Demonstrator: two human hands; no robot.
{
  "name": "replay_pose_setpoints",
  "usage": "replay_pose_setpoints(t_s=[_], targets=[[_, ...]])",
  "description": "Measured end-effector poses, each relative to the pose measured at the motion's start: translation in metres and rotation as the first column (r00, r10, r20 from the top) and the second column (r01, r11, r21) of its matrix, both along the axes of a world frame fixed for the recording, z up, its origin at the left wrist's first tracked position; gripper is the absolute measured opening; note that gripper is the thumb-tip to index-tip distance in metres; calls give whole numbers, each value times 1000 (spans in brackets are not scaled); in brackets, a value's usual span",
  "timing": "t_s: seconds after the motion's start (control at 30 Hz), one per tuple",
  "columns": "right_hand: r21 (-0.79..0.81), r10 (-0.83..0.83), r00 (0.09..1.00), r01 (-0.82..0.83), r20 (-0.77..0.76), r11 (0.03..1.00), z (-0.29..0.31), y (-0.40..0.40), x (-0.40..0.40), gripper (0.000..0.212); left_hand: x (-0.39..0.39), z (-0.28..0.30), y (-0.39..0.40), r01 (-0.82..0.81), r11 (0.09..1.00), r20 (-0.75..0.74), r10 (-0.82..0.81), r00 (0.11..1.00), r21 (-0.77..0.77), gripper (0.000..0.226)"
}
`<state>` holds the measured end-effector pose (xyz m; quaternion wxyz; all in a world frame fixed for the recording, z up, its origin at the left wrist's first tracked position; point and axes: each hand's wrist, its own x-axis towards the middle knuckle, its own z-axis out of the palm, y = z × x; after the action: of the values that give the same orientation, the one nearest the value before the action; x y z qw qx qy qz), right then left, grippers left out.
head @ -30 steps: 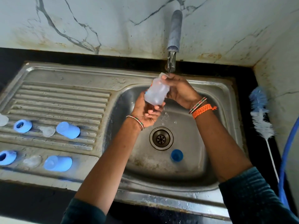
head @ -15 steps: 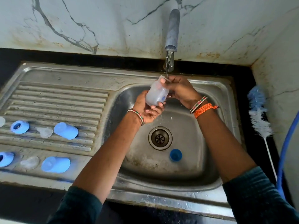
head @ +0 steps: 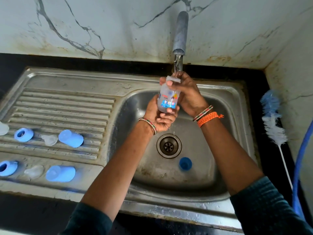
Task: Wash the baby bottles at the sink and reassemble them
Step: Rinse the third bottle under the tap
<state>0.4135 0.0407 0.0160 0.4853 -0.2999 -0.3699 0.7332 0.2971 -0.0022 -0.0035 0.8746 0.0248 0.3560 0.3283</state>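
Note:
A clear baby bottle (head: 166,97) with a coloured print is held upright over the sink basin (head: 220,102), its open neck under the water running from the tap (head: 180,33). My left hand (head: 160,116) cups its base from below. My right hand (head: 188,94) grips its neck and upper side. On the draining board (head: 67,102) at the left lie two blue caps (head: 71,138) (head: 60,173), two blue collar rings (head: 23,134) (head: 7,167) and two clear teats (head: 49,139) (head: 33,171). A blue part (head: 185,163) sits in the basin near the drain (head: 169,146).
A bottle brush (head: 272,122) with blue and white bristles lies on the dark counter at the right, next to a blue hose (head: 299,167). A marble-patterned wall stands behind and to the right. Another clear piece (head: 3,128) shows at the left edge.
The bottle has turned from tilted to upright, its printed side now facing me. Both hands have stayed under the tap.

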Motion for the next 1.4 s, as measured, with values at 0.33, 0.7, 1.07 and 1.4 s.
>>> replay_pose_setpoints(t_s=[0.33,0.7,1.07,1.4], targets=[[-67,-315,679,473,663,879,-9,0,-26,28,33,-25,-8,-361,909,-341,414,844,210,53],[122,-72,903,21,424,992,-8,-13,-3,27,-6,0,18,-165,982,-172,147,974,-90,56],[475,-643,362,453,675,754,-9,-10,-7,28,24,8,13,-289,940,-331,335,882,181,28],[268,-37,597,-302,801,915,8,-9,18,51,-24,-30,29,-169,924,-513,334,791,342,50]])
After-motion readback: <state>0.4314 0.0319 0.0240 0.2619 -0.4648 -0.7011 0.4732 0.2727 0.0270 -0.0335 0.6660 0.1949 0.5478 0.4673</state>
